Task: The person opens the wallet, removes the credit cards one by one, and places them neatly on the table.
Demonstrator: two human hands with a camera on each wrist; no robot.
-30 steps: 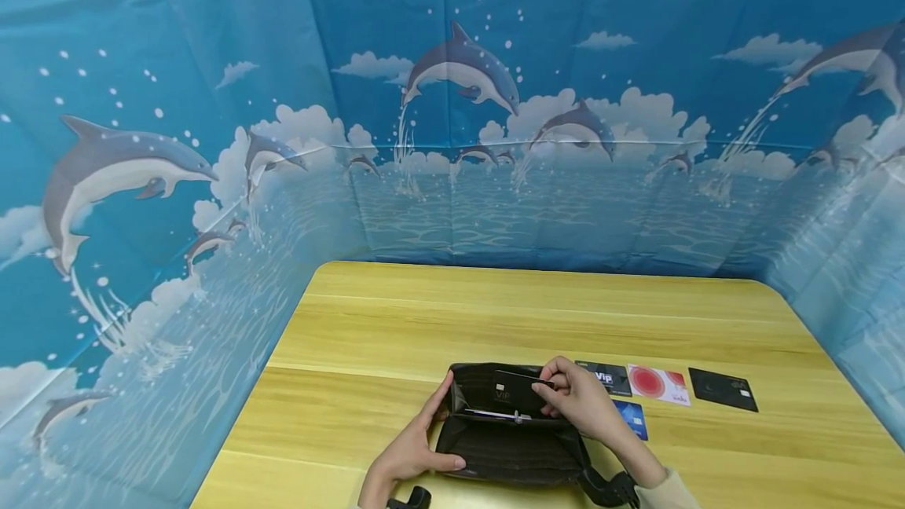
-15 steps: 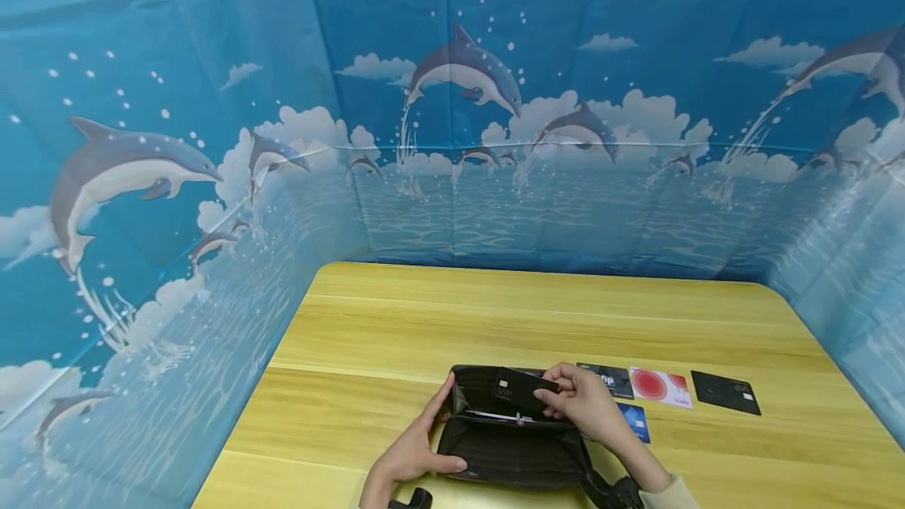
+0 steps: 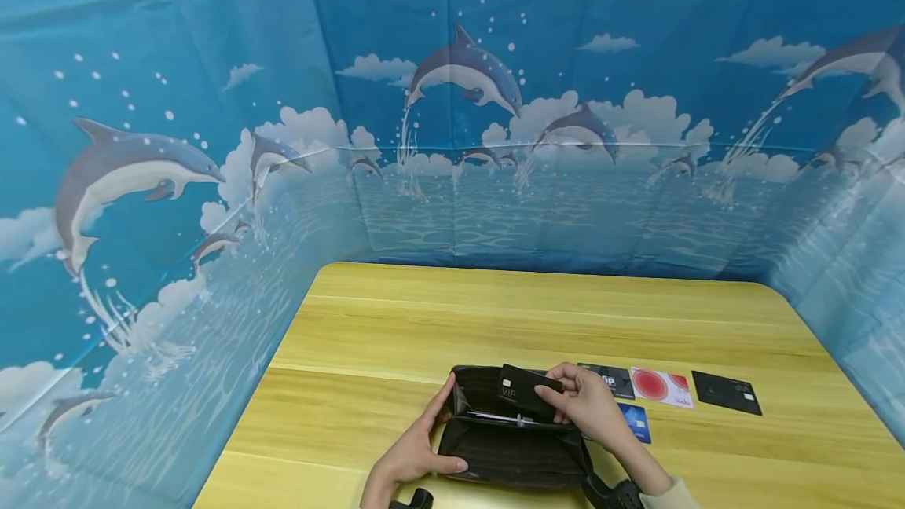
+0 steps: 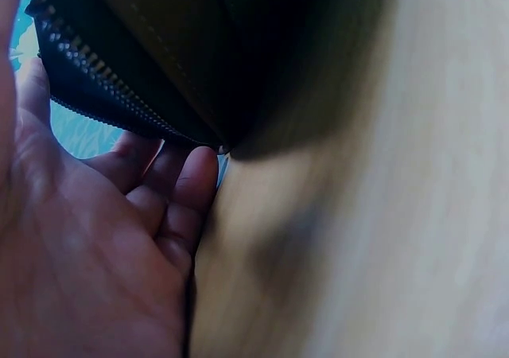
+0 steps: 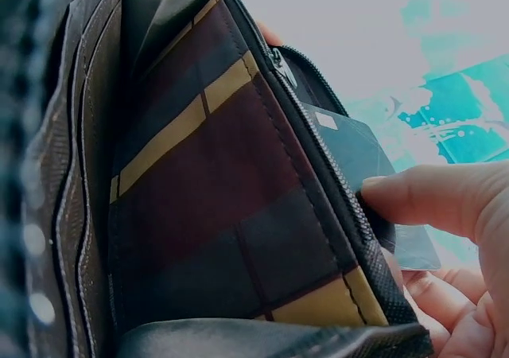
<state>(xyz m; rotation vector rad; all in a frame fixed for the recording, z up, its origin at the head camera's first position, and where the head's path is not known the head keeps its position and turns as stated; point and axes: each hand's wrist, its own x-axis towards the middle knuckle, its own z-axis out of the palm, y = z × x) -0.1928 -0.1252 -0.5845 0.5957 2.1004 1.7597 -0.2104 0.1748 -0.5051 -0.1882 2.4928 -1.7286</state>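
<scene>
A black zip-around wallet [image 3: 512, 458] lies spread near the table's front edge in the head view. My left hand [image 3: 417, 446] grips its left end, thumb on the near flap and fingers at the far side; the left wrist view shows the curled fingers [image 4: 199, 179] against its zipped edge. Between thumb and fingers, my right hand [image 3: 587, 407] pinches a black VIP card [image 3: 523, 389] by its right end. The card stands partly above the wallet's back compartment. In the right wrist view, the card [image 5: 350, 147] is behind a zipped pocket with striped lining [image 5: 207, 175], which hides its lower part.
Right of the wallet lie a dark VIP card [image 3: 613, 380], a white card with a red circle [image 3: 661, 388], another black card [image 3: 727, 393] and a blue card [image 3: 636, 421]. A dolphin-print curtain [image 3: 452, 210] surrounds the wooden table [image 3: 396, 320].
The black VIP card has risen slightly in the wallet and shows more of its face, with my right hand still pinching it. My left hand keeps its grip on the wallet.
</scene>
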